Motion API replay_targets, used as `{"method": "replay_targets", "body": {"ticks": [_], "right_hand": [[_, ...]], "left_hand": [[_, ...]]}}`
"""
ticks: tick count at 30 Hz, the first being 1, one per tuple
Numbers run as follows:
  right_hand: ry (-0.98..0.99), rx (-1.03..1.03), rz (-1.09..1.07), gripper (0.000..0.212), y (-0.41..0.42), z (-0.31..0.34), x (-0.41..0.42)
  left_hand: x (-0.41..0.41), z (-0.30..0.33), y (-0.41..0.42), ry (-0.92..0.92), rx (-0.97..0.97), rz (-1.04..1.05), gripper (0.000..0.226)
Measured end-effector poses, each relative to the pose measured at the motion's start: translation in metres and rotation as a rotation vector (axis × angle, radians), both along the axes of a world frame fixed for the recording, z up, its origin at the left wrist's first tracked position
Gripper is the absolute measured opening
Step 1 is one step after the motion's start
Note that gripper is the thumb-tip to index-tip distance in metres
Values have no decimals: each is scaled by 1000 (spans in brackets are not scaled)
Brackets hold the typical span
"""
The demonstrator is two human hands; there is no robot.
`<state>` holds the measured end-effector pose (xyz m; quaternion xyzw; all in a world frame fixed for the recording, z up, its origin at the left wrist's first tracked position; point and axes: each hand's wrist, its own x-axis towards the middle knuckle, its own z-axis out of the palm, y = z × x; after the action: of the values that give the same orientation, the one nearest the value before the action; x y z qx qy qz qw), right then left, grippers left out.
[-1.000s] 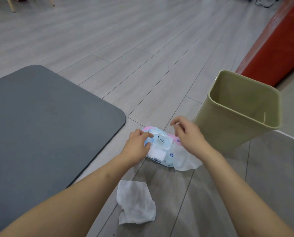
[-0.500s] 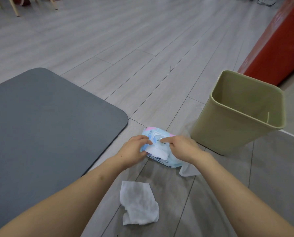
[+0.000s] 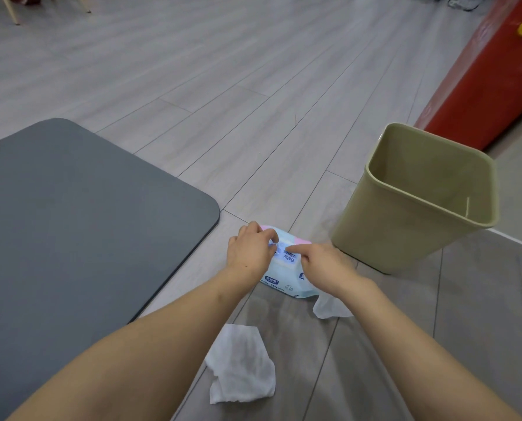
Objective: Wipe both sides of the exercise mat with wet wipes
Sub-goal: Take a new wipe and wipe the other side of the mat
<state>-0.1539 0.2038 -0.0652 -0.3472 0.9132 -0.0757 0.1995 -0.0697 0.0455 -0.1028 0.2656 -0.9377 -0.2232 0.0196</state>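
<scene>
The left hand (image 3: 249, 250) rests curled over the far left end of the wipes pack (image 3: 287, 270), fingers bent onto its top; the right hand (image 3: 323, 262) presses an extended forefinger on the pack's label, the other fingers loosely folded, and a second wipe (image 3: 329, 306) shows under its wrist, though whether the hand holds it I cannot tell. Both bare forearms reach in from 6 o'clock and meet at the pack. Nearest, at 6 o'clock, a crumpled white wipe (image 3: 243, 367) lies on the floor (image 3: 253, 117), apart from the hands. The pack, pale blue with pink ends and marked "Baby Wipes", lies flat at centre. At 9 o'clock the grey exercise mat (image 3: 71, 223) lies flat, its rounded corner near the pack. At 3 o'clock an olive bin (image 3: 405, 214) stands just beside the pack. At 1 o'clock sits a red block (image 3: 481, 92).
</scene>
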Motion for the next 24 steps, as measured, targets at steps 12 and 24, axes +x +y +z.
{"method": "replay_targets", "body": {"ticks": [12,24], "right_hand": [[-281,-265,-232,43,-2,-8,-11],[-844,-1047,-328,22,-49,79,13]], "left_hand": [[-1,2,-13,-143,54,-89,27],[59,58,-11,237,1052,-139,36]]}}
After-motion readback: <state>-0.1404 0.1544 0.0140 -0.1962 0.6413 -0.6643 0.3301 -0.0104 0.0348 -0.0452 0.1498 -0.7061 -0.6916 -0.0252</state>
